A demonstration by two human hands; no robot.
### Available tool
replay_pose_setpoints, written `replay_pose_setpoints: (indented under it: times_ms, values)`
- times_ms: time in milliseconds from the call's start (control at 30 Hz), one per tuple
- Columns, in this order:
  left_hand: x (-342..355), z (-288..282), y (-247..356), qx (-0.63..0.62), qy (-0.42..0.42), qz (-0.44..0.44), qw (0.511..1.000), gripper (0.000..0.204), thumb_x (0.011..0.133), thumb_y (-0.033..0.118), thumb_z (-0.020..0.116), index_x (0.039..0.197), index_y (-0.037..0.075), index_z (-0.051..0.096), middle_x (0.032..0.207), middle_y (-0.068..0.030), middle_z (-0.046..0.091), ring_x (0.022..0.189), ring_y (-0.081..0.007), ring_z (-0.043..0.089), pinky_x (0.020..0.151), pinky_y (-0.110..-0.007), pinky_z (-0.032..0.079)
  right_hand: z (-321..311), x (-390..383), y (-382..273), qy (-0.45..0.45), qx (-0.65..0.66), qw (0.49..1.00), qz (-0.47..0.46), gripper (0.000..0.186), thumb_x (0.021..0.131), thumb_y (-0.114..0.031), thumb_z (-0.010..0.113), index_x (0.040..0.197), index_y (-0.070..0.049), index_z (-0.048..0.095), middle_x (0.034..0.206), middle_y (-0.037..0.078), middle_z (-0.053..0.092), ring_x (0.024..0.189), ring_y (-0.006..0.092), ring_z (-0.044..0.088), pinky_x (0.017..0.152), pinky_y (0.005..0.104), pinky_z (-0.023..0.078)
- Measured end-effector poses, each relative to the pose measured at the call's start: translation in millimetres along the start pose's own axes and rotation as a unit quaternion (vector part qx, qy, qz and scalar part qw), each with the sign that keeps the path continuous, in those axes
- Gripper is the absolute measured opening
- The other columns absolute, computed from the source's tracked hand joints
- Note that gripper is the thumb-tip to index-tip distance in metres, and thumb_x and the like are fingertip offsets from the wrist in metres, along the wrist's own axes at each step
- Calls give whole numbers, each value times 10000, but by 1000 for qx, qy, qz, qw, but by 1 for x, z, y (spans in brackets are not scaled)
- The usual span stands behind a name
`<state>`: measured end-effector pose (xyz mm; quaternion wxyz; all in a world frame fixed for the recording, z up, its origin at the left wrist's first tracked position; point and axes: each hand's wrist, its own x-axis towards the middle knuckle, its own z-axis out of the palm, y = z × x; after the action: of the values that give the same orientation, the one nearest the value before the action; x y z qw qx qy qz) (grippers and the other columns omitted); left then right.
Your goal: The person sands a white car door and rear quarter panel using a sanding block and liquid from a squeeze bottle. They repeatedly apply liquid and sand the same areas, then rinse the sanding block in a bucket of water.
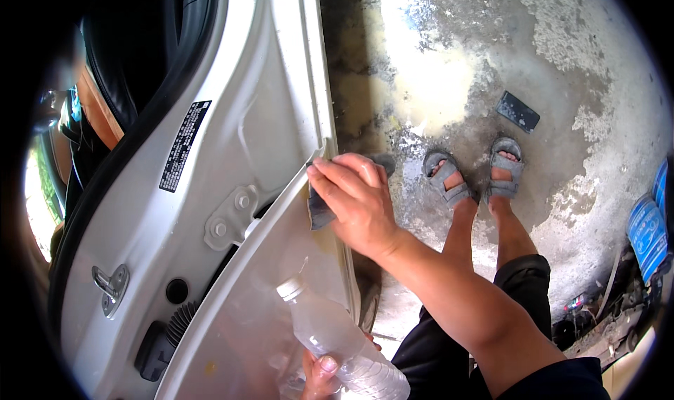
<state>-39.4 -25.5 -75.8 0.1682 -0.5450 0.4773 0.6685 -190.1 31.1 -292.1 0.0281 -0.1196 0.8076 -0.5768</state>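
White car body frame with a black label (pixel 184 146) fills the left side, black rubber door seal (pixel 84 210) curving along it. Pale metal hinge bracket (pixel 232 217), two bolts, sits tight against the gap beside the panel; black corrugated rubber boot (pixel 181 321) crosses that gap lower down. Metal striker loop (pixel 111 290) farther left. On the floor side: dark rectangular phone-like slab (pixel 518 111) lying flat near grey strapped sandals (pixel 447 176) on the wearer's feet, blue glossy plastic pack (pixel 647 235) at far right. Right forearm crosses in front of one leg.

Floor is rough, blotchy concrete (pixel 590 70). Curved white painted panel (pixel 260 294) is smooth, glossy, thin-lipped, with a tan patch beside the sheet and a yellowish spot lower down.

Right hand (pixel 361 203) has fingers bunched, pressing a thin dark grey flexible sheet (pixel 321 214) to the panel's upper end; the palm hides part of it. Left hand (pixel 321 375) is wrapped round a clear ribbed plastic bottle (pixel 326 326), white cap, tilted up-left over the panel, below the right hand. Can't tell the fill level.
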Motion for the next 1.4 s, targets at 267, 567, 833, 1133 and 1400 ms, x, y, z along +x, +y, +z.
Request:
replay_pose_setpoints:
  times_ms: [267, 567, 833, 1133, 1400]
  values:
    - [7, 26, 17, -11, -8, -46, 999, 890, 751, 432, 728, 1399, -74, 388, 1002, -265, 659, 855, -397, 697, 756, -494, 595, -9, 10, 6, -23, 3, 1000, -10, 333, 822, -65, 642, 1149, -95, 696, 1201, -8, 647, 1129, 206, 547, 905, 391, 428]
    - [9, 28, 18, 10, 0, -21, 1000, 886, 750, 433, 740, 1397, -66, 397, 952, -242, 661, 808, -381, 699, 718, -489, 599, -26, 27, 0, -116, 9, 993, 8, 261, 831, -130, 653, 1081, -81, 709, 1155, 11, 662, 1159, 230, 539, 929, 432, 417]
    - [15, 27, 19, 9, -19, -39, 999, 892, 760, 471, 764, 1395, -47, 413, 970, -254, 665, 818, -376, 699, 705, -483, 597, -27, 37, 16, -130, 17, 991, -12, 233, 779, -66, 671, 1005, -95, 719, 1075, -19, 677, 1108, 207, 557, 894, 401, 418]
    - [19, 33, 19, 18, -4, -34, 999, 891, 763, 485, 763, 1396, -34, 411, 950, -249, 673, 797, -372, 704, 691, -459, 591, -19, 44, 44, -161, 70, 984, -5, 387, 665, 34, 732, 1029, -96, 729, 1051, 32, 707, 1132, 241, 584, 921, 430, 447]
    - [26, 35, 14, 33, 9, -41, 999, 902, 752, 533, 766, 1362, -42, 432, 937, -242, 675, 797, -357, 708, 681, -443, 591, -7, 43, 65, -166, 118, 979, 23, 358, 694, 26, 717, 1031, -94, 736, 1079, 41, 709, 1098, 254, 614, 970, 433, 477]
